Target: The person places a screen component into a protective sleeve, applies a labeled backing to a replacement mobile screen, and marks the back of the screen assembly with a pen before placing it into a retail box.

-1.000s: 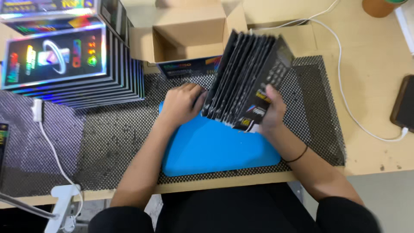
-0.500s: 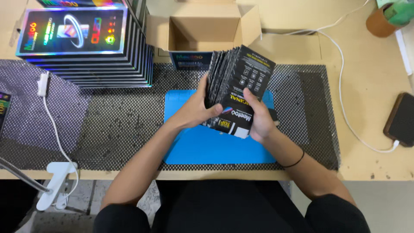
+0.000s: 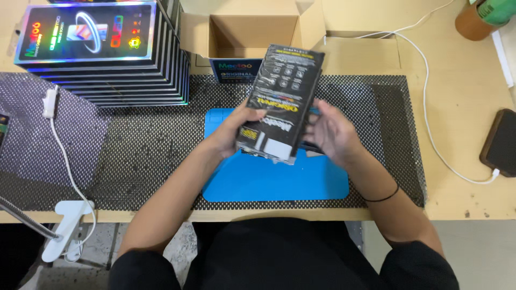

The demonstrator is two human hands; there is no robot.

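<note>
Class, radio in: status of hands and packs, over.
Left hand grips black packs. Right hand open beside them. Held above blue mat. Nothing blocking.

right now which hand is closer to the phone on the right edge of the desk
Right. The right hand is beside the black packets, on the side toward the dark phone; the left hand grips their far side.

— What can't you make out?

— The right hand (image 3: 330, 134) is motion-blurred, its fingers partly hidden behind the stack of black packets (image 3: 282, 102). How many packets the stack holds is unclear.

— And at the edges?

— The brown cup (image 3: 480, 19) far right and the clamp arm (image 3: 27, 221) near left are cut off.
</note>
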